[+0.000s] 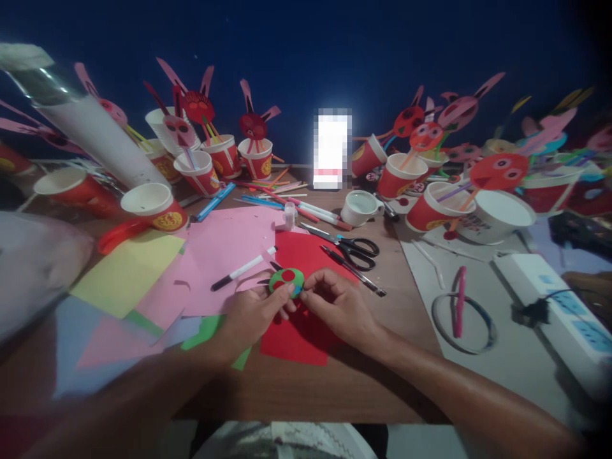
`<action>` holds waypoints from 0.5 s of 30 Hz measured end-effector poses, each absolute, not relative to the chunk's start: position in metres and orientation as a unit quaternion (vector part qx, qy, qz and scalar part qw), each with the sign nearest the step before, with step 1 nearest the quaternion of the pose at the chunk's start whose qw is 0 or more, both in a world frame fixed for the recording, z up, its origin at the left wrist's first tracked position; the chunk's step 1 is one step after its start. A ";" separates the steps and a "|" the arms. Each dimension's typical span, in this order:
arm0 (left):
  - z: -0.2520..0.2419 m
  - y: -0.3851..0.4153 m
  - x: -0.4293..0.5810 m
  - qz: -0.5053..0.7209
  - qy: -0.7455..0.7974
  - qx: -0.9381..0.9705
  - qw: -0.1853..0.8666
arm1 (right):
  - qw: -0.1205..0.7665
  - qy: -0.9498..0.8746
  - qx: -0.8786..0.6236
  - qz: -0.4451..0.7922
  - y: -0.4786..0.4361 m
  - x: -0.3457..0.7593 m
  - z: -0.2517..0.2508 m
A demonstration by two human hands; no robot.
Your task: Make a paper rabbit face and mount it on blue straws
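My left hand [268,303] grips a small green paper face [296,278] with red round patches, a bit of blue and dark-tipped pink ears at its left. My right hand [337,303] is at the face's right edge, thumb and forefinger pinched together; whatever lies between them is too small to make out. Below both hands lies a red paper sheet [299,347]. A white marker with a black cap [243,269] rests just beyond my left hand on pink paper [229,245]. Black-handled scissors [361,252] and a pen [354,271] lie beyond my right hand.
Red paper cups [255,162] with paper animal faces on straws line the back. Yellow paper [131,274] and other sheets spread at left. A white cup [361,207], a tape roll [289,215] and a lit screen [331,150] stand behind. A power strip [549,312] lies right.
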State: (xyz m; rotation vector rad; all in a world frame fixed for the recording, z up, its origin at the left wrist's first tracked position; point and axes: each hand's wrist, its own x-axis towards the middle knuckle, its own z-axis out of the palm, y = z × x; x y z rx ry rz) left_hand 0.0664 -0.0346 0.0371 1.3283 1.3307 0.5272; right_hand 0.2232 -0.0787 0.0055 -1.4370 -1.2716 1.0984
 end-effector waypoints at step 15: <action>0.037 -0.036 0.066 0.231 0.545 0.586 0.553 | 0.438 -0.526 -0.571 0.453 -0.080 0.224 0.008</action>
